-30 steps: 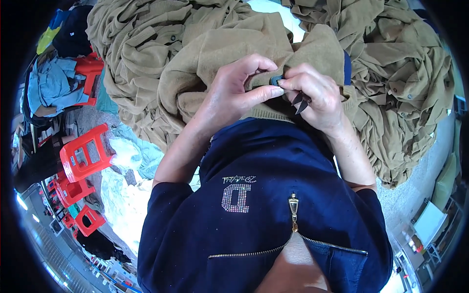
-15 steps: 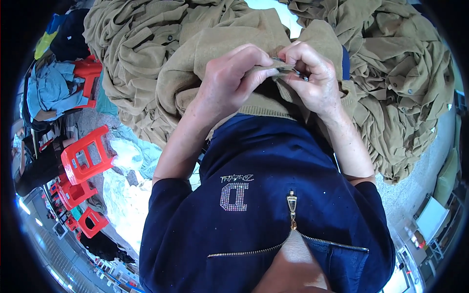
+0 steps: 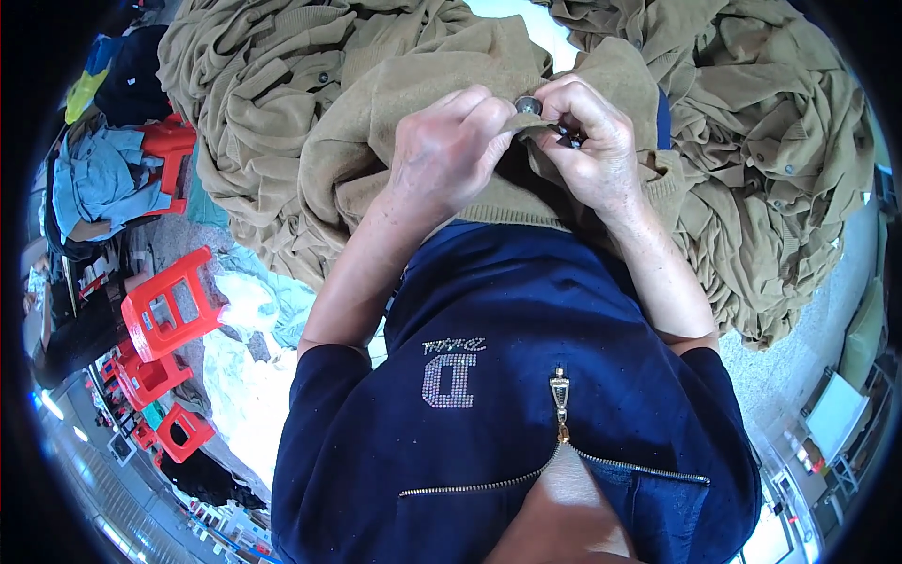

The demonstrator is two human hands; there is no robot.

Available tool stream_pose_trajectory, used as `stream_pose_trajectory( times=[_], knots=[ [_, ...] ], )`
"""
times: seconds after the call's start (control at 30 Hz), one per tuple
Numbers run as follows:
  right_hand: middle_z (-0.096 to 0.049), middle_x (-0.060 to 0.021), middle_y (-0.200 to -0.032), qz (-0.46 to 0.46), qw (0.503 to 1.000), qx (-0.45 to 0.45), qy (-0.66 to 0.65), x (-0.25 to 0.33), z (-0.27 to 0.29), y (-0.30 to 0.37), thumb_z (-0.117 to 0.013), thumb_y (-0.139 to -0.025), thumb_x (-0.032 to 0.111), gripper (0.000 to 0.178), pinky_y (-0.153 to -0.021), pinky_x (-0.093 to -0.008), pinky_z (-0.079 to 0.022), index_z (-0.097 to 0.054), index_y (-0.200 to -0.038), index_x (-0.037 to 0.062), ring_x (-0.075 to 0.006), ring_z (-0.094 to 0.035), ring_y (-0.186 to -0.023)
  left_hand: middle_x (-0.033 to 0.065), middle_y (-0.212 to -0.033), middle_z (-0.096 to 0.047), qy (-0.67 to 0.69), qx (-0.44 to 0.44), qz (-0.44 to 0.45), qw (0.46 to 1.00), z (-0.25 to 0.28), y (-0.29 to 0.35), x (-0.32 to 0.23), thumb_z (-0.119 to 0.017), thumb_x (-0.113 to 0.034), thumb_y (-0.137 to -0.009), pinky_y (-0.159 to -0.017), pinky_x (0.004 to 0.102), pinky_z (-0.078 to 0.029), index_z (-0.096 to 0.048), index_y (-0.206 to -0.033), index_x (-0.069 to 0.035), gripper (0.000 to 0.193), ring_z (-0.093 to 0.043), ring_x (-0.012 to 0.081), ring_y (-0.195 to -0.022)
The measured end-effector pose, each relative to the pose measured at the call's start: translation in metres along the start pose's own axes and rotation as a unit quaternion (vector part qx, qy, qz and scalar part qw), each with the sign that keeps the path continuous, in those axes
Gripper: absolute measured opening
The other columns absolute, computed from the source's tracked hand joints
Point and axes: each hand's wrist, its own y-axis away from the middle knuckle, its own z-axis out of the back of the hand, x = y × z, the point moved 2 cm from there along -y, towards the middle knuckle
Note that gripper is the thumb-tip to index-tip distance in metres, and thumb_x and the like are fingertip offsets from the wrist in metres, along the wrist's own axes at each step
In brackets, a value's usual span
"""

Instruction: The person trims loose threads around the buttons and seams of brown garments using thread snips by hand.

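Grey floor (image 3: pixel 180 232), red stools (image 3: pixel 139 321) standing, whitish plastic sheeting (image 3: pixel 233 385) spread.

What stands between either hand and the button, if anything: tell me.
Nothing visible does. The button lies exposed by the pinched cloth, between the left hand and the right hand. A dark tool in the right hand sits beside the button, not over it.

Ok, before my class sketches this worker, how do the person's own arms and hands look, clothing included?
The left hand and right hand are ungloved, with no watch or bracelet visible. Both forearms are bare. The navy top has short, plain sleeves ending near the elbows. I can't rule out rings, since some fingers are hidden.
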Motion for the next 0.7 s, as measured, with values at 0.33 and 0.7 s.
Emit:
stream_pose_trajectory(
  times=[0.33, 0.7],
  knots=[
    [-0.056, -0.0112, -0.09, -0.153, 0.953, 0.079, 0.247, -0.024, 0.023, 0.043, -0.061, -0.078, 0.008, 0.013, -0.074, -0.0396, -0.048, -0.059, -0.09, 0.0054, -0.0311, -0.06, -0.087, 0.0086, -0.084, -0.062, -0.128, 0.008, 0.13, 0.983, 0.043, 0.024, 0.071, -0.06, -0.01, -0.08, -0.071, 0.0371, -0.048, -0.062, -0.084, -0.005, 0.007, -0.059, 0.0277, -0.082],
    [-0.058, -0.0127, -0.089, -0.186, 0.927, 0.138, 0.296, -0.037, 0.032, 0.051, -0.063, -0.076, 0.007, 0.018, -0.074, -0.0399, -0.049, -0.059, -0.093, 0.0041, -0.0323, -0.061, -0.084, -0.0018, -0.091, -0.056, -0.18, 0.036, 0.198, 0.963, 0.022, 0.051, 0.027, -0.073, -0.022, -0.08, -0.071, 0.025, -0.044, -0.057, -0.106, -0.005, 0.035, -0.053, 0.0092, -0.081]
  ],
)
